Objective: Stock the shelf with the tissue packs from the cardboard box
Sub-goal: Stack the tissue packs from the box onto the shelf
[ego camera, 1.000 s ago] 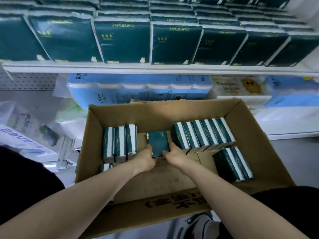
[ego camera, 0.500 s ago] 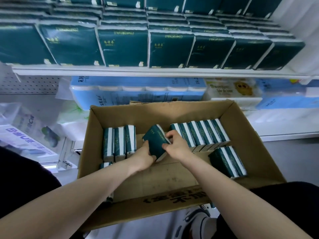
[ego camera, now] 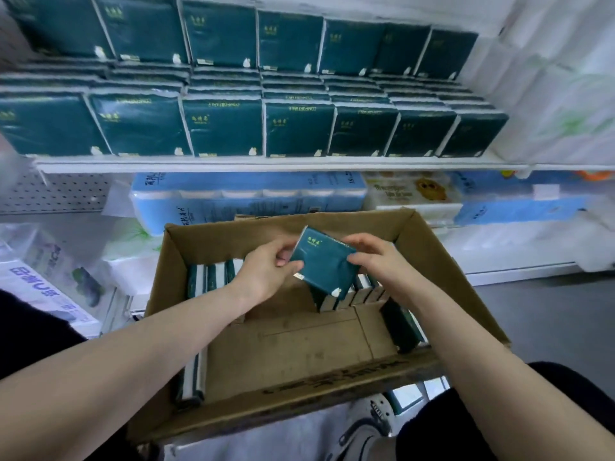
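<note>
Above the open cardboard box [ego camera: 216,241], a dark green tissue pack [ego camera: 324,261] hangs clear of the spare packs [ego camera: 213,279] standing on the box floor. Its broad face is turned up to the camera and tilted, with one corner pointing at the shelf [ego camera: 266,166]. The left hand [ego camera: 266,271] pinches its left edge and the right hand [ego camera: 379,264] its right edge, so neither is nearer. That shelf lies ahead and higher, with a front row of shelved packs [ego camera: 223,128] standing side by side. The carry probably runs forward and upward, with the pack turned upright. Where a gap waits cannot be told.
</note>
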`<action>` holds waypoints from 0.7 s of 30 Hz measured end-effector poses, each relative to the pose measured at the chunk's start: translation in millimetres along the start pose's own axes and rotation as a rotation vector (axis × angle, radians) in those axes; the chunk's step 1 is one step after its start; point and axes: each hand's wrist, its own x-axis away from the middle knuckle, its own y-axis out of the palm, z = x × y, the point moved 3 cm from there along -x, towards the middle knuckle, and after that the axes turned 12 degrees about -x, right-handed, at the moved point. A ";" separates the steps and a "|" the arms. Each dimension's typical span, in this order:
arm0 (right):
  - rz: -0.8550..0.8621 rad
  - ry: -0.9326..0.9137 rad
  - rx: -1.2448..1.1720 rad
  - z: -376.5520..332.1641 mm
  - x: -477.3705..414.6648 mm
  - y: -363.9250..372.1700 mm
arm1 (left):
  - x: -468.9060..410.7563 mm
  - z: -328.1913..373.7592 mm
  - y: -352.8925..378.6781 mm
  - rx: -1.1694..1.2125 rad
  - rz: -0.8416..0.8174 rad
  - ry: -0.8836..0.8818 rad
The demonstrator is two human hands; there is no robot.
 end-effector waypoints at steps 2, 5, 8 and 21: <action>0.061 -0.058 -0.027 -11.7 1.1 -14.0 | -2.7 16.5 -9.9 0.015 0.028 0.017; 0.129 -0.129 -0.111 -34.5 -1.5 -31.2 | -9.5 47.1 -26.1 0.016 0.065 0.041; 0.207 -0.231 -0.115 -68.9 -5.6 -48.7 | -20.0 82.7 -44.4 0.008 0.138 0.134; 0.383 -0.642 -0.031 -233.0 -65.3 -128.7 | -121.0 222.7 -110.4 -0.148 0.410 0.418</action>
